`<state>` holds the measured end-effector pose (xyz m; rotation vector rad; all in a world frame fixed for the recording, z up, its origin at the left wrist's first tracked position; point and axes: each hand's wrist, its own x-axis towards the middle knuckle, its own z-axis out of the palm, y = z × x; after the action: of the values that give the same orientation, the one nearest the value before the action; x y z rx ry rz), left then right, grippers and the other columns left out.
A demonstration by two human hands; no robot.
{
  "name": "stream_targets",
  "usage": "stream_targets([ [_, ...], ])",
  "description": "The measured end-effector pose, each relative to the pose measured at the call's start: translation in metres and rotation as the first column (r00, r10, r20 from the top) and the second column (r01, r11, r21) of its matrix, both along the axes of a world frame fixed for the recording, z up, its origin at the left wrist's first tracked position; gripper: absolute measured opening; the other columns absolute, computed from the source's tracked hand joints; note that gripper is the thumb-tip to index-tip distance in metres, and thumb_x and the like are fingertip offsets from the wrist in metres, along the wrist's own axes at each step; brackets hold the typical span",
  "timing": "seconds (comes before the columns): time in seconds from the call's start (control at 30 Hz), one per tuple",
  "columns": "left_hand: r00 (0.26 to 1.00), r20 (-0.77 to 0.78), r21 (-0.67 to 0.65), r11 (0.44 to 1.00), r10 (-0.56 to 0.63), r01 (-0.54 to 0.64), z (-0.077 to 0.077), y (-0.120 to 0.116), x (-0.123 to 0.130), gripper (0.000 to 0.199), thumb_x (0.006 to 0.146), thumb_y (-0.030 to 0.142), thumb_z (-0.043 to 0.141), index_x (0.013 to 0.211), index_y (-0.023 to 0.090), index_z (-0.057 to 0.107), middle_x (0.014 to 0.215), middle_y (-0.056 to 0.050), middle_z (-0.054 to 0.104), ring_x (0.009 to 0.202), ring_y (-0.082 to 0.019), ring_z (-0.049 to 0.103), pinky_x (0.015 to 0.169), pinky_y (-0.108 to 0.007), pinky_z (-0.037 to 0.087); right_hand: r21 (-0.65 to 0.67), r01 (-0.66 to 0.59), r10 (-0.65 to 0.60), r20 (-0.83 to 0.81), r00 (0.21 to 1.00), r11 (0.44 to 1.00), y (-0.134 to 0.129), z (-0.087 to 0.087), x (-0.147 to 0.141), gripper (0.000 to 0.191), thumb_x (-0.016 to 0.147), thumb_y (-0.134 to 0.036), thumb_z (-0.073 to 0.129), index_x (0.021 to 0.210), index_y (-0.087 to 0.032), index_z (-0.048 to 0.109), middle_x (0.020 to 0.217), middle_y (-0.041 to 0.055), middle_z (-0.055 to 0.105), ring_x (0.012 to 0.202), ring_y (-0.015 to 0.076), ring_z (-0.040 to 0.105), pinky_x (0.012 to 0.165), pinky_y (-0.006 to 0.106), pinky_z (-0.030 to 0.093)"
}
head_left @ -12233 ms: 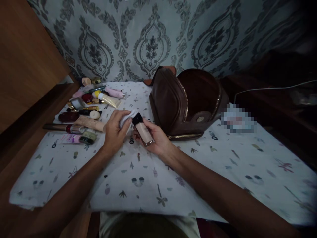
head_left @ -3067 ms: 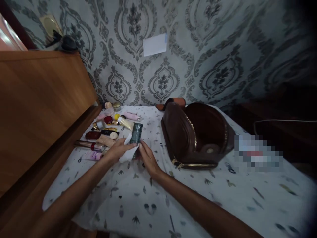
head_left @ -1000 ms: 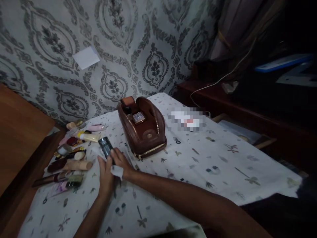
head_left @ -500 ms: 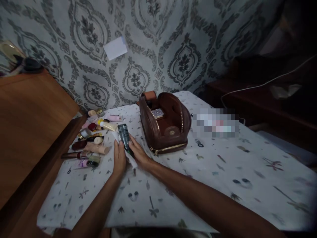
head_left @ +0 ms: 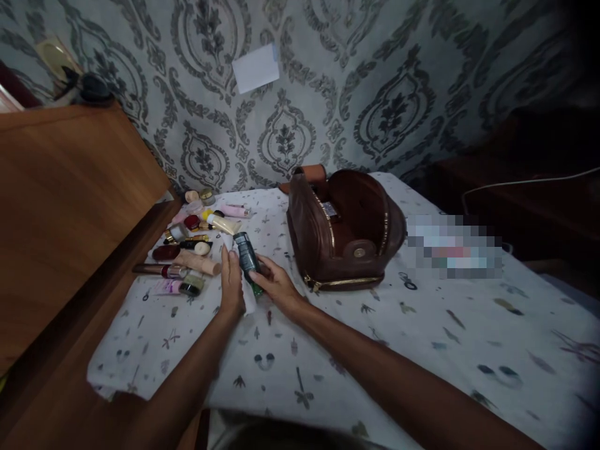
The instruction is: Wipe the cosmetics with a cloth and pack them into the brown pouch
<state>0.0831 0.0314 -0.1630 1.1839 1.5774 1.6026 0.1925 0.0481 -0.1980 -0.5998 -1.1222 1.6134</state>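
Right hand (head_left: 280, 289) holds dark bottle (head_left: 246, 254) — against white cloth (head_left: 249, 301), apparently.

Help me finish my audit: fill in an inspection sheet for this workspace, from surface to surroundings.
Surface: white printed cloth, wrinkled at the near left corner.
Job's things: dark green container, tilted; white wipe along its left side.
Clutter: cosmetics grouped at left; brown zippered bag, open; pixelated item at right, unidentifiable.
Hands: right hand grips the container; left hand lies along the wipe.
Cables: one white cable at right.
Surroundings: patterned wallpaper behind; wooden cabinet at left.
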Motion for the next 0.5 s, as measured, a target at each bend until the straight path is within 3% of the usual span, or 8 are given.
stream_targets([
  [0.17,0.988,0.108,0.006,0.994,0.107,-0.109,0.005,0.011,-0.012,0.070,0.094,0.062,0.045,0.152,0.023,0.037,0.165,-0.006,0.026,0.152,-0.020,0.022,0.124,-0.032,0.018,0.098,-0.172,0.156,0.157,0.975,0.980,-0.006,0.002,0.003,0.086,0.080,-0.037,0.073,0.154,-0.024,0.033,0.103,0.0050,0.069,0.081,0.0165,0.064,0.070,0.028,0.054],
  [0.23,0.979,0.145,-0.006,0.989,0.145,-0.146,0.006,0.015,-0.018,0.067,0.094,0.060,0.048,0.149,0.023,0.041,0.162,-0.007,0.033,0.151,-0.022,0.026,0.123,-0.034,0.022,0.166,-0.195,0.156,0.221,0.963,0.967,-0.011,0.006,0.004,0.083,0.082,-0.030,0.069,0.155,-0.025,0.032,0.108,0.0056,0.068,0.081,0.0159,0.063,0.072,0.029,0.054],
  [0.37,0.968,0.195,0.016,0.986,0.160,-0.166,0.008,0.018,-0.025,0.063,0.093,0.059,0.050,0.144,0.024,0.046,0.154,-0.008,0.045,0.145,-0.025,0.039,0.118,-0.035,0.034,0.317,-0.110,-0.014,0.365,0.931,0.942,-0.021,0.013,0.003,0.079,0.077,-0.020,0.066,0.151,-0.023,0.039,0.130,0.0086,0.061,0.105,0.0208,0.062,0.092,0.035,0.051],
  [0.5,0.951,0.294,0.048,0.992,0.096,-0.115,0.013,0.016,-0.024,0.059,0.087,0.061,0.059,0.135,0.026,0.050,0.132,-0.008,0.062,0.126,-0.025,0.059,0.102,-0.033,0.051,0.422,-0.012,-0.240,0.538,0.808,0.906,-0.026,0.018,0.002,0.086,0.070,-0.018,0.070,0.150,-0.023,0.038,0.130,0.0106,0.059,0.109,0.0256,0.060,0.096,0.042,0.049],
])
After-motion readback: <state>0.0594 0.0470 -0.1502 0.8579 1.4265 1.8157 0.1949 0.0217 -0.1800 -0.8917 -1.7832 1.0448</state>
